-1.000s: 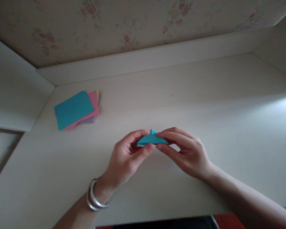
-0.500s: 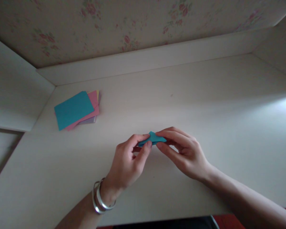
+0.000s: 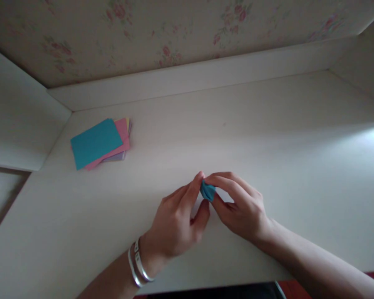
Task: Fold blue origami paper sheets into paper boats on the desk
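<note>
A small folded piece of blue paper (image 3: pixel 208 191) is between my two hands, above the white desk. My left hand (image 3: pixel 182 220) has its index fingertip at the paper's upper left and its thumb at the lower edge, closed on it. From the other side my right hand (image 3: pixel 241 203) pinches the paper between thumb and fingers. Layered folds show on the paper's near side; the fingers cover its other parts.
A stack of coloured paper sheets lies at the left, a blue sheet (image 3: pixel 96 143) on top and a pink sheet (image 3: pixel 123 133) beneath. Behind the white desk (image 3: pixel 252 137) rises a floral wall (image 3: pixel 137 37). A white panel (image 3: pixel 15 116) stands at the left.
The folded blue paper has turned, its long side no longer lying left to right. My left hand has shifted right and changed its grip; my right hand has moved slightly.
</note>
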Action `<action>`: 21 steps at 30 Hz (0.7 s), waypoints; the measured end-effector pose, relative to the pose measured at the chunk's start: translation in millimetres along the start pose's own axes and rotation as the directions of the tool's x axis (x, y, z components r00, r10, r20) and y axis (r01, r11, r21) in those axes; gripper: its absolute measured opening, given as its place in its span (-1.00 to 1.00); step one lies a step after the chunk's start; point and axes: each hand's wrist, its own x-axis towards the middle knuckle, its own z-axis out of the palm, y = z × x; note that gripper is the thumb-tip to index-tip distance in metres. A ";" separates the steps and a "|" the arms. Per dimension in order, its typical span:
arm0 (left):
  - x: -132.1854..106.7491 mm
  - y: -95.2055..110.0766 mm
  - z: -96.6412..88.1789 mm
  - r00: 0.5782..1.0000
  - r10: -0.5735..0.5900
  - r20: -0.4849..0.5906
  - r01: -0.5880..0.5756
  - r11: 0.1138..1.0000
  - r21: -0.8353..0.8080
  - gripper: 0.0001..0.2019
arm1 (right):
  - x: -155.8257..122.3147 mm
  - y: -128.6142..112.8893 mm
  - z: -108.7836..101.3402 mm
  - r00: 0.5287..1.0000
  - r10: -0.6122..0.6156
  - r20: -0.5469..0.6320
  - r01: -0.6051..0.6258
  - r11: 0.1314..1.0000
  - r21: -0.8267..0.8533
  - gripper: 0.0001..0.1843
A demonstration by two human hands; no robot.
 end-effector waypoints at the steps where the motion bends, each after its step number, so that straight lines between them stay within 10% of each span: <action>1: -0.1 1.5 -0.7 0.998 -0.058 0.018 0.060 0.993 -0.099 -0.40 | 0.9 0.5 -0.6 1.000 0.005 -0.010 -0.005 1.000 -0.005 -0.65; 7: 3.9 10.3 -7.7 0.904 -0.372 0.209 0.423 0.713 -0.559 -0.54 | 6.1 0.9 -4.7 0.998 -0.017 -0.052 0.017 1.000 -0.010 -0.72; 12: 12.4 5.8 0.2 0.768 -0.610 0.195 0.475 0.337 -0.813 -0.75 | 3.6 1.0 -3.5 0.998 -0.055 0.010 0.055 0.996 -0.065 -0.73; 21: 20.7 2.4 -13.4 0.705 -0.528 0.473 0.514 -0.080 -0.854 -0.84 | 0.9 4.1 -4.7 0.995 -0.099 -0.011 0.098 0.994 -0.052 -0.78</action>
